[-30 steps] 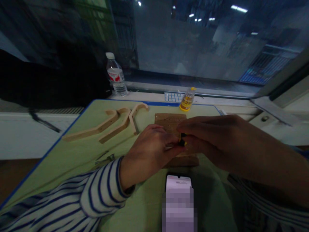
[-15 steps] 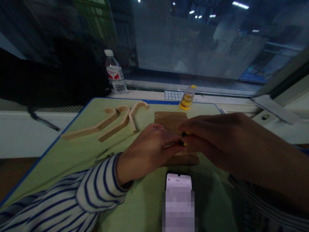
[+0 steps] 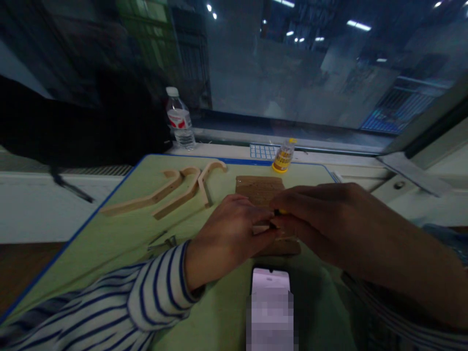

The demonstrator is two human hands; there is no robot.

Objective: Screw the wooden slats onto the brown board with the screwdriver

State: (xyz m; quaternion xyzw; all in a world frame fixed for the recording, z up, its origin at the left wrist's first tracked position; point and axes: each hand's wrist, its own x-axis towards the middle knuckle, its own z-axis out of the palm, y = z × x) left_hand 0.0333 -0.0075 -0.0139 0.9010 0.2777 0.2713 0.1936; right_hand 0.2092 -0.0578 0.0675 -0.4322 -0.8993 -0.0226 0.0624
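Observation:
A flat brown wooden board (image 3: 259, 187) with small holes lies on the green table (image 3: 109, 239). Both hands meet over its near half. My left hand (image 3: 228, 236) has its fingers curled and pinches a small pale piece against the board. My right hand (image 3: 321, 219) is closed on a small black and yellow tool, of which only the tip shows between the fingers. The near part of the board is hidden under the hands.
Three curved wooden pieces (image 3: 171, 192) lie left of the board. A small yellow glue bottle (image 3: 283, 157) and a water bottle (image 3: 180, 122) stand by the window sill. A lit phone (image 3: 270, 302) lies near me. Small metal parts (image 3: 163, 241) rest beside my left sleeve.
The hands have stayed together over the board, with only small finger shifts. The view has tilted a little.

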